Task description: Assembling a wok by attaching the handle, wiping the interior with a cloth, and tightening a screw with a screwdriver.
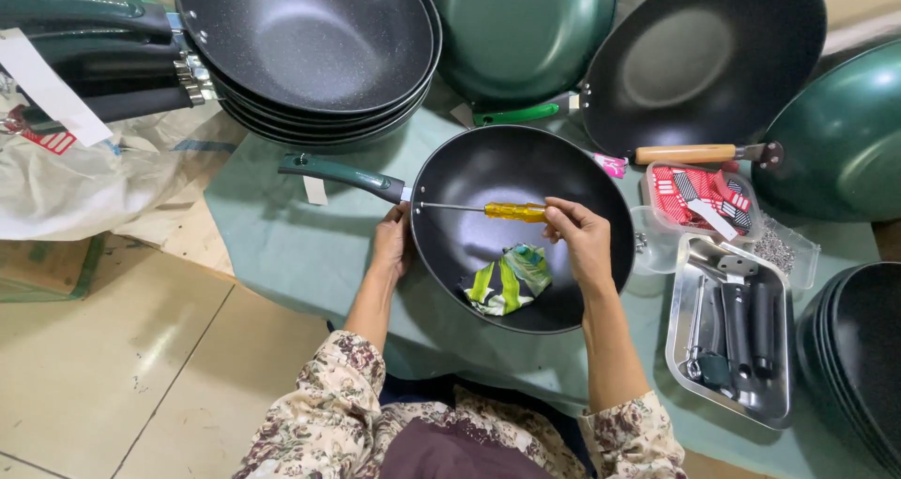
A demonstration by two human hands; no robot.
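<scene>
A black wok (526, 174) with a green handle (340, 174) lies on the bench (272, 244), which is covered with a pale green cloth, directly in front of the seated person. The left hand (392, 244) is closed on the wok's rim just beside the handle joint. The right hand (580, 240) grips a yellow-handled screwdriver (514, 212), held level across the wok, its metal tip pointing at the inner wall where the handle meets the pan. A crumpled green, yellow and white cloth (510, 280) lies inside the wok, near the right hand. A stack of black woks (310, 43) stands at the far left. A metal tray (727, 343) holding dark handles sits to the right, with a small clear box of red and white items (699, 197) just behind it
</scene>
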